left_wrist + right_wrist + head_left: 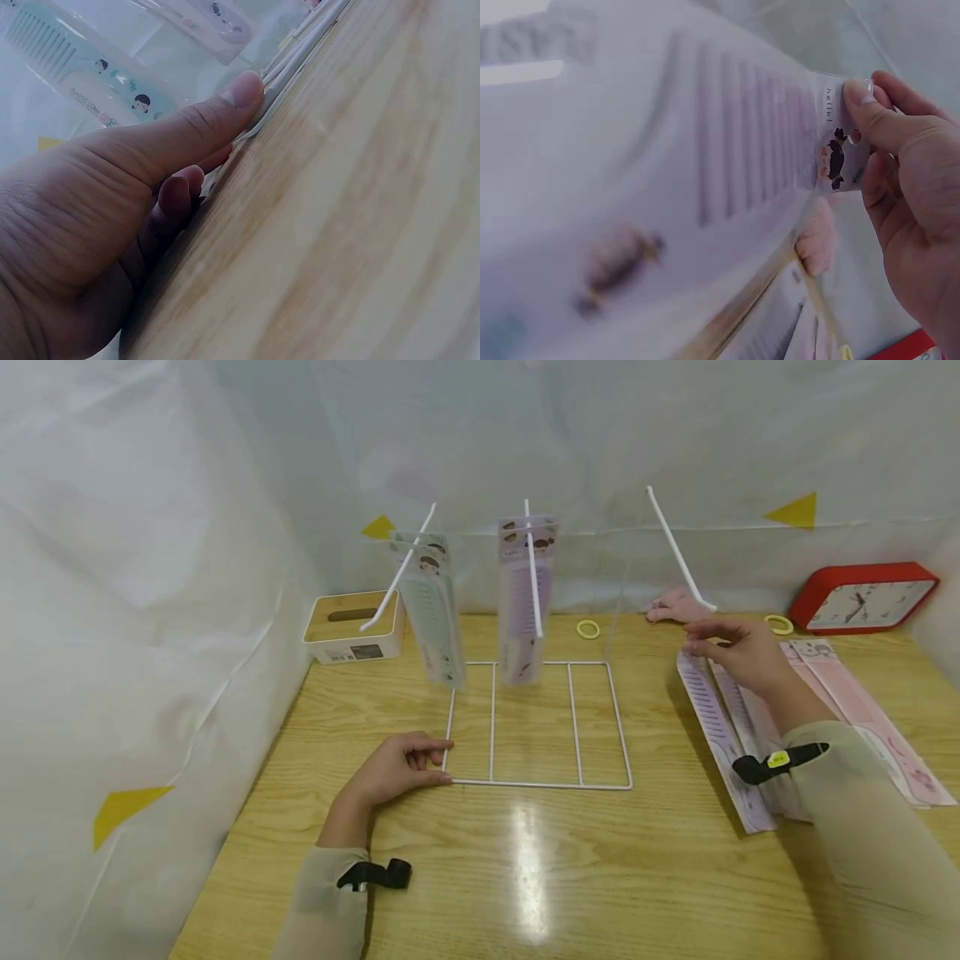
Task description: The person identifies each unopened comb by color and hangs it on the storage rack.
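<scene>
A white wire rack (540, 783) stands on the wooden table (525, 877) with three slanted pegs. A green comb pack (435, 618) hangs on the left peg and a purple one (525, 610) on the middle peg; the right peg (675, 552) is bare. My left hand (441, 762) grips the front left corner of the rack's base, thumb (225, 105) pressed on the wire (300, 45). My right hand (701, 639) pinches the top of a purple comb pack (712, 710), which the right wrist view shows close up (727, 150), just below the bare peg's tip.
More purple and pink comb packs (862, 710) lie fanned out at the right. A wood-topped tissue box (352, 627) sits back left and a red clock (862, 597) back right. Two yellow hair rings (588, 628) (780, 625) and a pink item (675, 606) lie behind the rack. White sheeting encloses the table.
</scene>
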A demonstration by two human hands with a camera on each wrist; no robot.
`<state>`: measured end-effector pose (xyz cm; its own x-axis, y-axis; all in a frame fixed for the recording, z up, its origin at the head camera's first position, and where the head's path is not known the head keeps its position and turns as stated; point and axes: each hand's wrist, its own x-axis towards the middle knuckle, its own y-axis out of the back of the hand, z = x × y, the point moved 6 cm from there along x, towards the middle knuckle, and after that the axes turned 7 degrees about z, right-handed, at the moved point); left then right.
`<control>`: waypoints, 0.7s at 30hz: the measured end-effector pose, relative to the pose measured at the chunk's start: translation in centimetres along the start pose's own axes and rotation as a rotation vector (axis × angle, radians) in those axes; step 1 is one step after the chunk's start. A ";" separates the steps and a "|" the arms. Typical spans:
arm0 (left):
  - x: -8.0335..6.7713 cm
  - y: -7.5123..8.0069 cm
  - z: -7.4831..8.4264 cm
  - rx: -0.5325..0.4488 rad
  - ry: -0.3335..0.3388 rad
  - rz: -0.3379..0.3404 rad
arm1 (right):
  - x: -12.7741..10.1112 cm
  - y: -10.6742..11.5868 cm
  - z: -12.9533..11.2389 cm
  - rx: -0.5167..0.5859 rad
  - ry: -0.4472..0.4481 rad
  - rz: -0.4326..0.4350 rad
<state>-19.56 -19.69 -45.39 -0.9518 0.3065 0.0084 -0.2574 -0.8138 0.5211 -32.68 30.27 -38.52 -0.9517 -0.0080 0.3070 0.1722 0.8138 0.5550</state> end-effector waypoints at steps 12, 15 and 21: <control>0.0 0.0 0.3 0.029 -0.011 0.001 | -1.7 1.5 -7.3 0.040 0.073 -0.044; 0.0 0.0 0.2 0.032 -0.008 0.002 | -2.5 2.2 -9.6 0.187 0.151 -0.012; -0.2 0.0 0.9 0.023 0.009 0.006 | -4.1 3.4 -13.3 0.565 0.197 -0.025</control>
<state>-19.27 -19.31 -44.61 -0.9549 0.2969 0.0045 -0.2475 -0.8043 0.5403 -24.83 25.34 -27.60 -0.8795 -0.0950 0.4663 -0.0631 0.9945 0.0836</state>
